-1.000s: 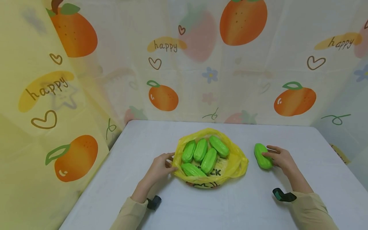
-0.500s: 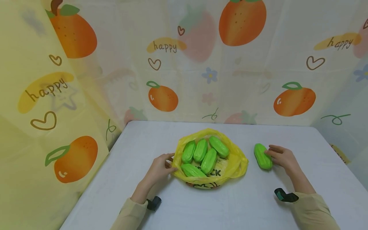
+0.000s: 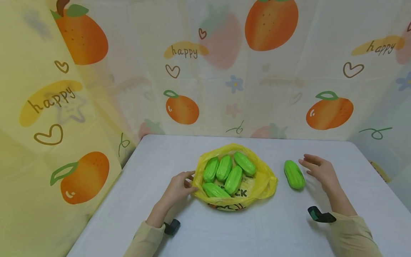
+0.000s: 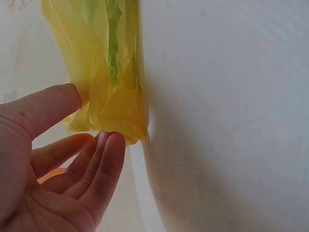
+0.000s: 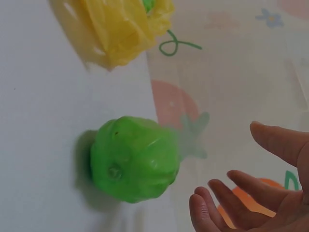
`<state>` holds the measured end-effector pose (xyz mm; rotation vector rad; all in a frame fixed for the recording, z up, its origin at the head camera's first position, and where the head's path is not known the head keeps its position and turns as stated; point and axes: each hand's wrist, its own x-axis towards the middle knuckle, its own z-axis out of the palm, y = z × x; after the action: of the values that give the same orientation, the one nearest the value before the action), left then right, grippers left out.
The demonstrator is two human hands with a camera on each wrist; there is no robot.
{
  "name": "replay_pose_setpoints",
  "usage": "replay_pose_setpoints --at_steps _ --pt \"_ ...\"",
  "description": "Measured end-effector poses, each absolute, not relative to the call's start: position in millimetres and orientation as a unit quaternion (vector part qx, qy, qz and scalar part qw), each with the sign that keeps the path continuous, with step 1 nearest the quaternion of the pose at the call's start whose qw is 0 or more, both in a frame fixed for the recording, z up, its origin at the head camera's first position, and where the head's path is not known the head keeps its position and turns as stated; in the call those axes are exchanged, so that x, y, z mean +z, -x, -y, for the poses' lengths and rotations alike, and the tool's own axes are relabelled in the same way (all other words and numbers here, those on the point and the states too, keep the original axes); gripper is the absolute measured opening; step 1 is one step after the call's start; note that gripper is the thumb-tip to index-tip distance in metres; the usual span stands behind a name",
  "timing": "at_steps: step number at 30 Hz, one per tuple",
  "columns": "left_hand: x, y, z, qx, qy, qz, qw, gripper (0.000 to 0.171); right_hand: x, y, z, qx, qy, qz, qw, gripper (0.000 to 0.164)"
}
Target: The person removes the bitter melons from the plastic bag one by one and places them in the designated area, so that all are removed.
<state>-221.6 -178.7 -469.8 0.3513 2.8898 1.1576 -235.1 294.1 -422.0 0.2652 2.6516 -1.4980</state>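
One yellow plastic bag (image 3: 266,178) stands open-mouthed on the white table (image 3: 257,232), with five green vegetables (image 3: 233,179) inside; the left hand (image 3: 179,185) grips its left edge between thumb and fingers. One single green vegetable (image 3: 294,175), ridged and oblong, lies on the table to the right of the bag, apart from it. The right hand (image 3: 321,173), released and holding nothing, hovers just beside this piece, fingers loosely extended, before a fruit-printed backdrop (image 3: 205,85).
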Motion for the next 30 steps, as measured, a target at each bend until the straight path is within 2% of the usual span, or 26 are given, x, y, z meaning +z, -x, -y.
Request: replay_pose_setpoints --at_steps 5,8,14,18,22,28,30 --pt "-470 221 179 0.371 -0.113 -0.922 0.003 0.060 -430 248 -298 -0.507 -0.095 -0.856 0.033 0.079" --pt "-471 222 179 0.371 -0.115 -0.922 0.002 0.060 -449 265 -305 -0.517 -0.122 -0.847 0.015 0.080" --pt "-472 223 179 0.370 -0.116 -0.922 0.000 0.060 -496 304 -319 -0.509 -0.111 -0.854 -0.010 0.083" --pt "-472 223 178 0.369 -0.119 -0.922 -0.001 0.060 -508 316 -314 -0.503 -0.100 -0.858 -0.020 0.084" --pt "-470 221 177 0.371 -0.121 -0.921 -0.001 0.059 -488 305 -296 -0.511 -0.072 -0.857 -0.003 0.081" --pt "-468 221 177 0.369 -0.119 -0.922 -0.001 0.059 -417 260 -249 -0.535 -0.028 -0.844 0.029 0.073" --pt "-469 221 177 0.368 -0.119 -0.922 -0.001 0.059 -414 260 -243 -0.538 -0.025 -0.842 0.031 0.073"
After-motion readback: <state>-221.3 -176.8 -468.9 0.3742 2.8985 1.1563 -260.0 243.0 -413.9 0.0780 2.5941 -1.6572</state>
